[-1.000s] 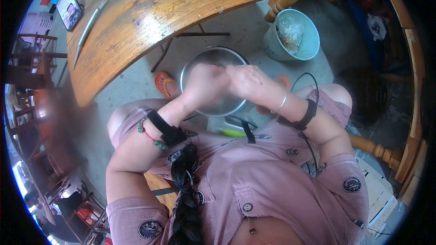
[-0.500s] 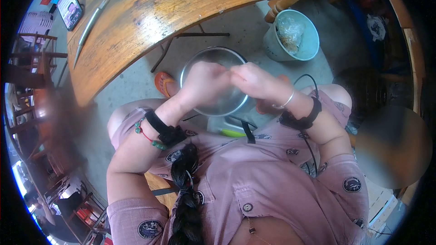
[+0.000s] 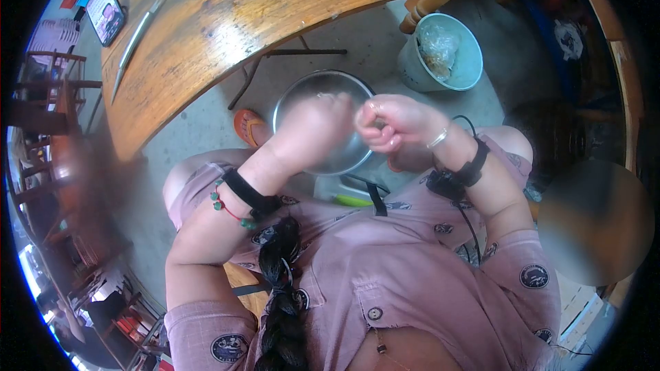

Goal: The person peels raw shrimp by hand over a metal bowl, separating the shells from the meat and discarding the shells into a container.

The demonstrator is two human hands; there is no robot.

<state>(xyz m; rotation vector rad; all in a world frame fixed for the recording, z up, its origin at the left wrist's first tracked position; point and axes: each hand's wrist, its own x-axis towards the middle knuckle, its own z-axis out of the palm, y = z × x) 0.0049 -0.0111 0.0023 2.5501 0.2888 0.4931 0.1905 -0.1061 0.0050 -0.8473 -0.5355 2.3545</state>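
Note:
My left hand (image 3: 317,127) is over a round metal basin (image 3: 292,93), blurred by motion, its fingers curled in; anything in them is hidden. At the basin's right rim is my right hand (image 3: 402,124), with its fingers curled and thumb side turned up. Whatever it grips is too small or hidden to name. A narrow gap separates the two hands. The basin sits low between my knees, above the floor, and my hands cover much of its inside.
Ahead is a wooden table (image 3: 275,3) with a phone (image 3: 106,14) and a long, thin metal tool (image 3: 137,45). A light bucket (image 3: 416,69) holding a clear plastic bag (image 3: 440,45) stands right of the basin. A black cable (image 3: 471,230) hangs by my right arm.
My hands have come apart slightly from touching. The right has turned so its curled fingers show; the left remains over the basin.

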